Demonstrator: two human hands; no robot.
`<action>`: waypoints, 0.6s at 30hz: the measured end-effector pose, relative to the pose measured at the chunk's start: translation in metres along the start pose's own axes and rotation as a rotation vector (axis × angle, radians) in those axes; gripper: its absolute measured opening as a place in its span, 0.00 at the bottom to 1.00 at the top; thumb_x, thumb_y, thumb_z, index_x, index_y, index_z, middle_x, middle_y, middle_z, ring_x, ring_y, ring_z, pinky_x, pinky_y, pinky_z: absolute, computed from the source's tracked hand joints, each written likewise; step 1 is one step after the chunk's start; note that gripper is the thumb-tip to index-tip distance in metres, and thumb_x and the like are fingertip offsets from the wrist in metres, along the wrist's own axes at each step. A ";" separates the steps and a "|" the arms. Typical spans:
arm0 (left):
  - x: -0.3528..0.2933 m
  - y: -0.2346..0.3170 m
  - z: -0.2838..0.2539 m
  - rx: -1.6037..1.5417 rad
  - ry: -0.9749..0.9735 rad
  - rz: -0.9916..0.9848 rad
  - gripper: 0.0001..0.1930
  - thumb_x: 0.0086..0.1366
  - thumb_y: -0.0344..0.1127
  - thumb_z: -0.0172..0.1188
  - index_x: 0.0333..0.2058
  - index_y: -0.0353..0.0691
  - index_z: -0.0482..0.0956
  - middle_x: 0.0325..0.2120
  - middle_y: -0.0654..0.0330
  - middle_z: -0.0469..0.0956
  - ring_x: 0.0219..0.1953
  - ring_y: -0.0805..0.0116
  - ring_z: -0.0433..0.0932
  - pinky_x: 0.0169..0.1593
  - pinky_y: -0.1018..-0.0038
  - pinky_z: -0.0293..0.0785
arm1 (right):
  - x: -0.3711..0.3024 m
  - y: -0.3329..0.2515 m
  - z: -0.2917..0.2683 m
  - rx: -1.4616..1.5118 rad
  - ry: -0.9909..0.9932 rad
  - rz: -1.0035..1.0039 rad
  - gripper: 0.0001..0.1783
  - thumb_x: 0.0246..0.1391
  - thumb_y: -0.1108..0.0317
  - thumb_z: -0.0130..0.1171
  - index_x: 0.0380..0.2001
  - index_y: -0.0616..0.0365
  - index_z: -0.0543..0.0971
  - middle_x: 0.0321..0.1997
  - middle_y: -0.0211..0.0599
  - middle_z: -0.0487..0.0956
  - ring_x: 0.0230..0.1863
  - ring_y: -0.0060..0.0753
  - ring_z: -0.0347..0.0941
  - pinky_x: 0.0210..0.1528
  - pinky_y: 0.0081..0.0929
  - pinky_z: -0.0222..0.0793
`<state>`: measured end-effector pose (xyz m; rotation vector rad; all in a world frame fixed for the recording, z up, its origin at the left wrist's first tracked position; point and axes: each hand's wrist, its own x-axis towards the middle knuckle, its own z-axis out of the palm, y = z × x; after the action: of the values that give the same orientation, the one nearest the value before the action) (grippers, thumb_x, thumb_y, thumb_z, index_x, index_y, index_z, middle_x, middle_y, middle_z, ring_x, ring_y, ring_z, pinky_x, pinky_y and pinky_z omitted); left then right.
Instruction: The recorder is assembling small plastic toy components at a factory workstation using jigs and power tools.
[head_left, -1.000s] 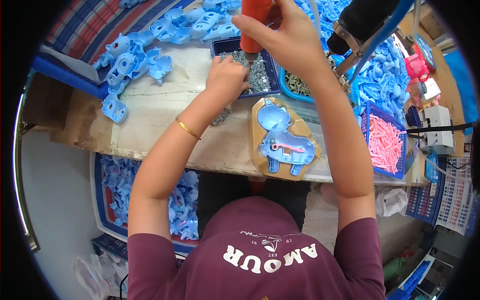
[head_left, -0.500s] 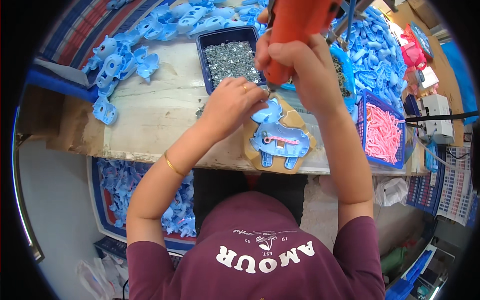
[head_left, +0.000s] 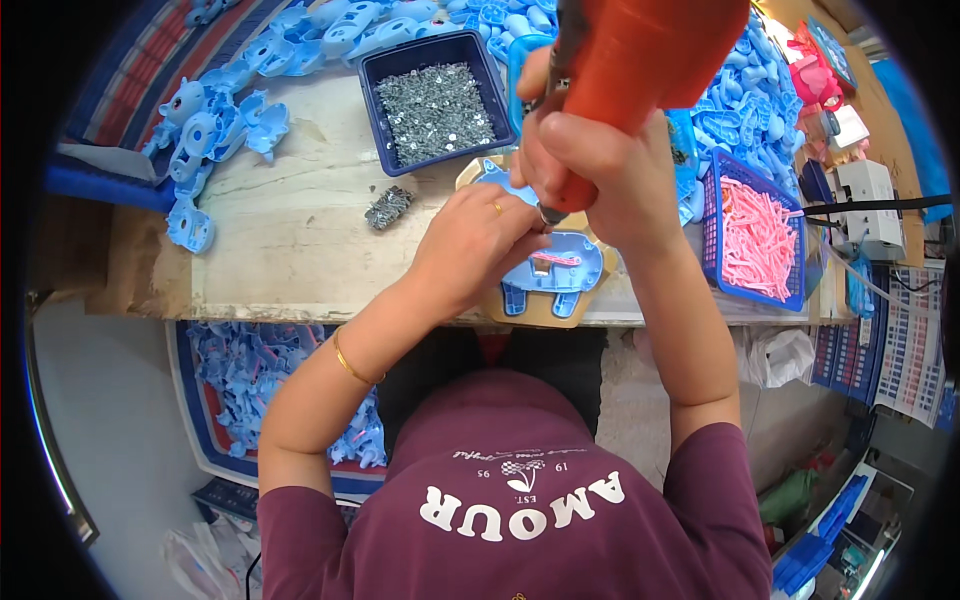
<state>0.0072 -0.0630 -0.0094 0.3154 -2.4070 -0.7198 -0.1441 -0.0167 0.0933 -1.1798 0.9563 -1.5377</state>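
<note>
My right hand [head_left: 612, 170] grips an orange power screwdriver [head_left: 650, 70], its tip pointing down at the toy. Beside that tip, the fingers of my left hand [head_left: 475, 235] are pinched together; whatever they hold is too small or hidden to make out. Under both hands lies a light-blue plastic animal-shaped toy shell [head_left: 575, 278], hollow side up, seated in a tan holder block [head_left: 540, 315]. A pink strip [head_left: 562, 260] lies inside the shell's body. My hands and the screwdriver cover much of the shell's head and upper body.
A dark blue tray [head_left: 372, 110] of small metal screws stands beyond my left hand, with a small heap of screws [head_left: 390, 207] near it. A blue basket [head_left: 712, 235] of pink strips is at right. Blue toy parts [head_left: 200, 135] lie at left and pile up behind.
The screwdriver tip and both hands have moved nearer to me, from the shell's head to its body. More of the small screw heap shows now.
</note>
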 end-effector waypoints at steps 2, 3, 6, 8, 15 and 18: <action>-0.002 0.010 0.003 0.032 0.033 -0.011 0.14 0.56 0.39 0.70 0.38 0.43 0.79 0.35 0.60 0.80 0.43 0.58 0.77 0.49 0.62 0.72 | -0.013 -0.003 0.007 -0.193 0.124 0.017 0.18 0.48 0.71 0.57 0.43 0.66 0.71 0.17 0.32 0.71 0.17 0.23 0.68 0.29 0.29 0.72; -0.003 0.015 0.004 0.072 0.072 -0.022 0.16 0.54 0.40 0.71 0.39 0.43 0.79 0.37 0.59 0.80 0.45 0.58 0.77 0.50 0.62 0.72 | -0.019 -0.001 0.006 -0.195 0.122 0.021 0.18 0.48 0.71 0.57 0.43 0.66 0.71 0.17 0.32 0.71 0.17 0.23 0.68 0.29 0.29 0.72; -0.008 0.019 0.008 0.112 -0.018 0.041 0.19 0.52 0.42 0.72 0.41 0.43 0.81 0.41 0.61 0.81 0.48 0.60 0.77 0.56 0.62 0.71 | -0.042 0.008 -0.017 -0.259 0.221 0.007 0.18 0.50 0.70 0.57 0.44 0.65 0.71 0.17 0.32 0.72 0.17 0.23 0.68 0.29 0.29 0.71; -0.011 0.020 0.015 0.107 -0.017 0.099 0.19 0.52 0.42 0.72 0.41 0.43 0.81 0.42 0.62 0.81 0.48 0.61 0.77 0.57 0.63 0.71 | -0.049 0.014 -0.026 -0.236 0.231 0.036 0.18 0.51 0.69 0.57 0.44 0.65 0.70 0.18 0.32 0.72 0.17 0.23 0.68 0.30 0.29 0.71; -0.017 0.017 0.033 0.211 -0.071 0.126 0.15 0.52 0.42 0.71 0.37 0.43 0.81 0.40 0.64 0.81 0.49 0.63 0.76 0.62 0.60 0.67 | -0.054 0.032 -0.037 -0.172 0.262 0.055 0.18 0.53 0.67 0.61 0.44 0.64 0.70 0.19 0.31 0.72 0.17 0.23 0.68 0.31 0.29 0.72; -0.018 0.018 0.036 0.216 -0.061 0.126 0.14 0.52 0.41 0.71 0.36 0.43 0.81 0.39 0.64 0.81 0.48 0.63 0.76 0.63 0.60 0.67 | -0.056 0.035 -0.037 -0.155 0.271 0.032 0.16 0.53 0.68 0.61 0.42 0.63 0.71 0.18 0.30 0.72 0.17 0.22 0.67 0.31 0.29 0.72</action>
<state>-0.0008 -0.0266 -0.0322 0.2286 -2.5415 -0.4199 -0.1674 0.0300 0.0389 -1.0725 1.2866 -1.6496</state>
